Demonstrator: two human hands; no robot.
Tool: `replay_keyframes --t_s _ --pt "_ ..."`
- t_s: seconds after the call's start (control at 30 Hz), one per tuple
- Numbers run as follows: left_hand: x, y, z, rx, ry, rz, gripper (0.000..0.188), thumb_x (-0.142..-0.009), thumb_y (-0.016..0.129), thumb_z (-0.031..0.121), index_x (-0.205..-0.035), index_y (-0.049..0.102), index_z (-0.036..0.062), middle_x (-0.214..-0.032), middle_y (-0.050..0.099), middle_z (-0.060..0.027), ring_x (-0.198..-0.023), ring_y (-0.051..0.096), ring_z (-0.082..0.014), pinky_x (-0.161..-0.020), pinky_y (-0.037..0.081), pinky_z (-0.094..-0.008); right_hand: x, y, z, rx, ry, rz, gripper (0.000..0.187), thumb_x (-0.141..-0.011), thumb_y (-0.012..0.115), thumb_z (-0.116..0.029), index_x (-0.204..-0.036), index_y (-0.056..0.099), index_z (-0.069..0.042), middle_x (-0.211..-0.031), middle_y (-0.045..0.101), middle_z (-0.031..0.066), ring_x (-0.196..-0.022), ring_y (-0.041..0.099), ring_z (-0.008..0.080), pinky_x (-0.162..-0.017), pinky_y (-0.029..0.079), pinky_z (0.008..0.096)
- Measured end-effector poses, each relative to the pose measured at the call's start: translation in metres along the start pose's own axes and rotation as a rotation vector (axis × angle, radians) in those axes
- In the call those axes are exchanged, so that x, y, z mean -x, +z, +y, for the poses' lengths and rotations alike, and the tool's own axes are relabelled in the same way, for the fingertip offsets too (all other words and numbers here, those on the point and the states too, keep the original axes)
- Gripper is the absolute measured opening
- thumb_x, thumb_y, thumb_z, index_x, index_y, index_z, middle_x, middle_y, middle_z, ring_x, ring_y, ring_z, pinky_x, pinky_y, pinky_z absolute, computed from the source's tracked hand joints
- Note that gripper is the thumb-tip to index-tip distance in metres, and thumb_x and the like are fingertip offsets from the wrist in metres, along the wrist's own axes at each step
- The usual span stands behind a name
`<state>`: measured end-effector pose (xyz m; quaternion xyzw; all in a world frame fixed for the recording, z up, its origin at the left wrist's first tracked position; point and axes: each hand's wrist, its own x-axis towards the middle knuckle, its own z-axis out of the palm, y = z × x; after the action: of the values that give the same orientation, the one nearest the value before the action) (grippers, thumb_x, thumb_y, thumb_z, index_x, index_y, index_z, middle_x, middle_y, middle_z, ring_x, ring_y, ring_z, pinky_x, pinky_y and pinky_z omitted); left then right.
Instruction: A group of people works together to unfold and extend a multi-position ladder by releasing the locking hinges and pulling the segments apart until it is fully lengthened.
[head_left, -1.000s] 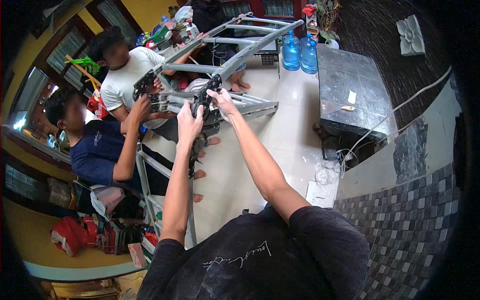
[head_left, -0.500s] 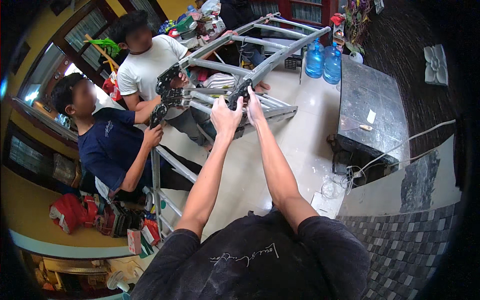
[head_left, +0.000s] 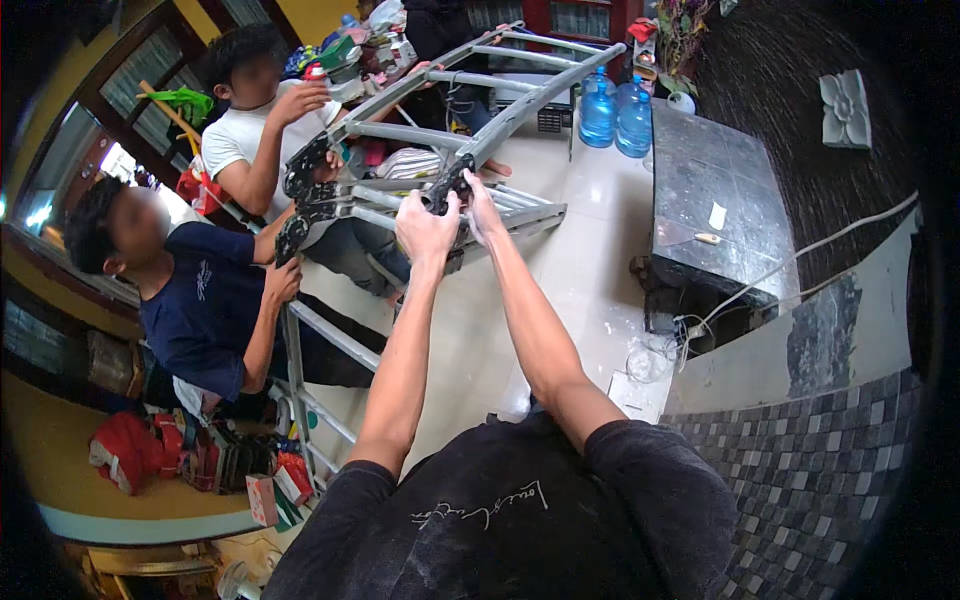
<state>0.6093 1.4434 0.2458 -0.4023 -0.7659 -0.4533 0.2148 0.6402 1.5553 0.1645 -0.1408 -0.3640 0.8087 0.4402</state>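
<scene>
A folding aluminium ladder (head_left: 545, 92) with black hinges is spread open in front of me. My left hand (head_left: 428, 230) closes around the near black hinge (head_left: 447, 190), thumb up along it. From the other side my right hand (head_left: 484, 207) grips the same hinge. To the left, more black hinges (head_left: 312, 195) join the other ladder sections. A person in a navy shirt (head_left: 205, 310) holds a hinge there. Behind, a person in a white shirt (head_left: 235, 150) has one hand by the ladder and the other raised near the head.
Two blue water bottles (head_left: 598, 118) stand beyond the ladder, beside a dark stone-topped table (head_left: 715, 185) with a scraper (head_left: 708, 238) on it. Loose cables (head_left: 690, 335) lie at its near end. Bags and boxes (head_left: 200, 450) crowd the lower left; a cluttered surface fills the back.
The person in white has lifted one hand from near the hinges up toward the head. The whole view has shifted slightly; my hands keep their hold on the same hinge.
</scene>
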Motion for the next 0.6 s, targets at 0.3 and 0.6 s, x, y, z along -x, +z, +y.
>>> replay_keyframes --t_s 0.3,0.6 --pt "0.012 -0.018 -0.018 0.203 -0.076 -0.345 0.055 -0.070 0.078 0.040 -0.093 0.062 -0.0072 -0.079 0.066 -0.0241 -0.077 0.067 -0.0339 -0.071 0.051 -0.0399 0.011 -0.006 0.014 -0.279 -0.051 -0.153 0.021 -0.083 0.057 -0.010 -0.097 0.043 -0.014 -0.097 0.052 -0.0002 -0.095 0.052 0.0151 -0.089 0.039 0.0322" --pt "0.016 -0.007 -0.043 0.301 -0.020 -0.398 0.044 -0.080 0.072 0.032 -0.099 0.062 -0.0074 -0.083 0.067 -0.0233 -0.077 0.068 -0.0313 -0.071 0.050 -0.0362 0.006 -0.023 -0.015 -0.289 0.390 -0.450 0.020 -0.082 0.057 -0.014 -0.099 0.062 -0.005 -0.102 0.065 0.0083 -0.097 0.059 0.0198 -0.096 0.040 0.0343"
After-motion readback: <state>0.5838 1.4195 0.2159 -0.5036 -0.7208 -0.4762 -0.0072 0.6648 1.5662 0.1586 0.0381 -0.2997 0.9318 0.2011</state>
